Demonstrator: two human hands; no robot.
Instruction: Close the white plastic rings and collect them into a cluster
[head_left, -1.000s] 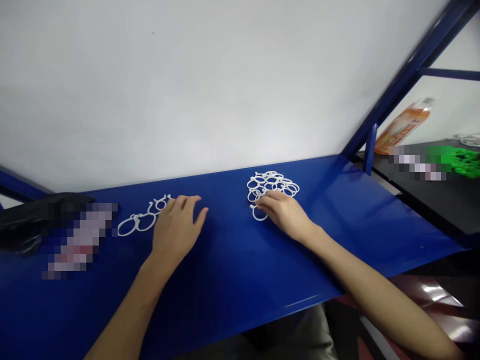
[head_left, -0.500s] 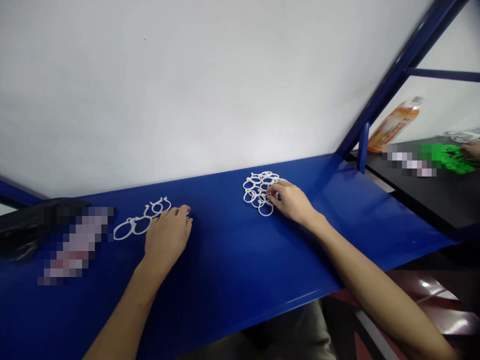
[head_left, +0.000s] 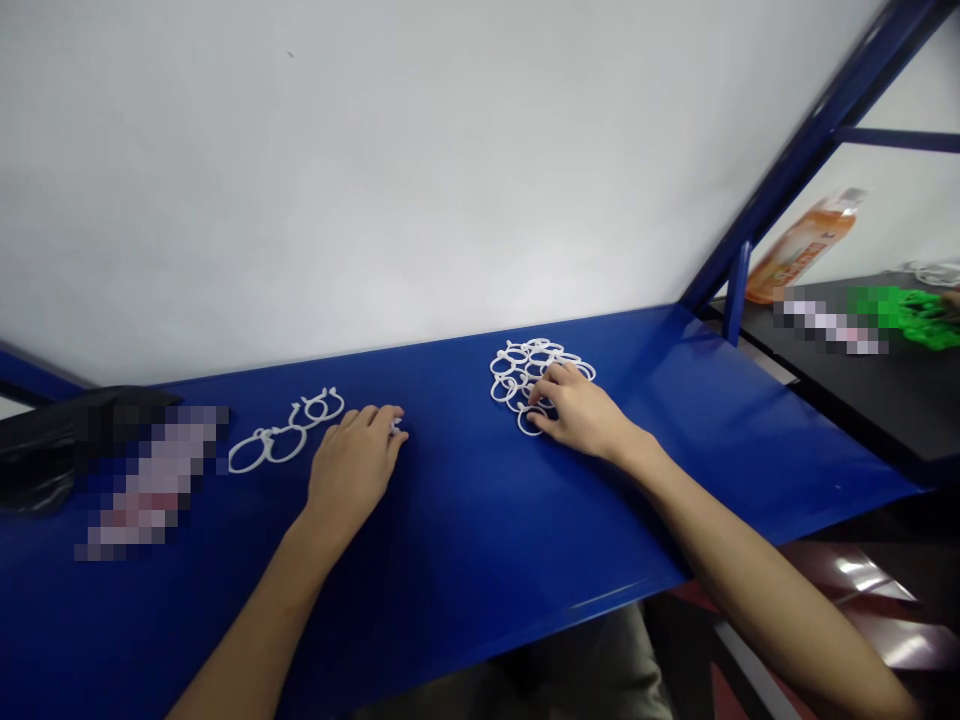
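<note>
A pile of white plastic rings lies on the blue shelf near the wall. My right hand rests on the pile's near right side, fingers curled, pinching a ring at the pile's near edge. A short chain of linked white rings lies to the left. My left hand lies palm down just right of that chain, fingers bent, with a bit of white ring showing at the fingertips.
A black bag sits at the shelf's far left, next to a blurred patch. A slanted blue frame post rises at the right. Beyond it a black table carries an orange bottle and green rings.
My right hand slid from the pile's far right side towards its near edge and closed on a ring. My left hand shifted slightly right, its fingers still bent by the chain.
</note>
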